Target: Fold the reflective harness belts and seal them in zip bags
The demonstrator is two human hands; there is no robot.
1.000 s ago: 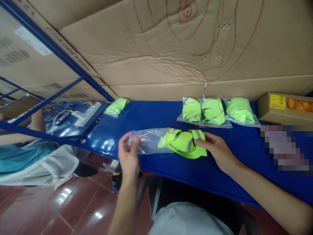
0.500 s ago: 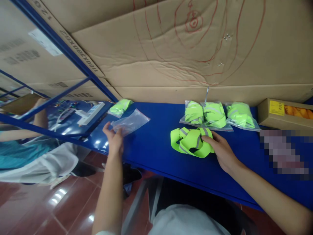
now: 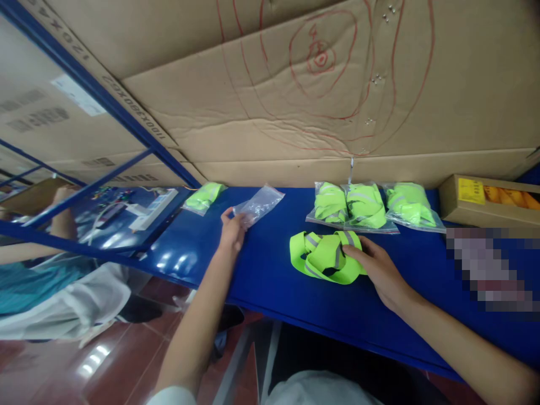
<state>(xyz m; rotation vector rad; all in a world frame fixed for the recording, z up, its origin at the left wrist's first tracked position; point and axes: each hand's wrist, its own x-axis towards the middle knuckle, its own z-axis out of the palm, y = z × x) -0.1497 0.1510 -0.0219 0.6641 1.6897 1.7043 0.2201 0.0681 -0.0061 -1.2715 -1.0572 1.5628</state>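
Observation:
Between the fingers of my left hand (image 3: 232, 229) is the near end of a clear plastic bag (image 3: 264, 203), which looks flat and unfilled. My right hand (image 3: 379, 264) grips a bundle of neon yellow-green reflective strap (image 3: 327, 256) with grey stripes, folded in loose loops just above or on the blue table (image 3: 261, 275). The thumb lies over the strap's right end; the other fingers are partly hidden behind it. Behind the bundle lie bagged straps of the same colour, one left (image 3: 330, 202), one middle (image 3: 366, 205) and one right (image 3: 409, 203).
Another bagged strap (image 3: 205, 197) lies at the table's back left. A cardboard box (image 3: 458, 205) with orange contents stands at the right, near a blurred-out patch. Past the blue frame (image 3: 126, 121), a power strip (image 3: 154, 211) and a co-worker's arm (image 3: 63, 219) show. A cardboard wall rises behind.
My left hand has moved right with the clear bag, bringing it closer to the strap bundle. My right hand keeps its hold on the strap. The view has tipped slightly.

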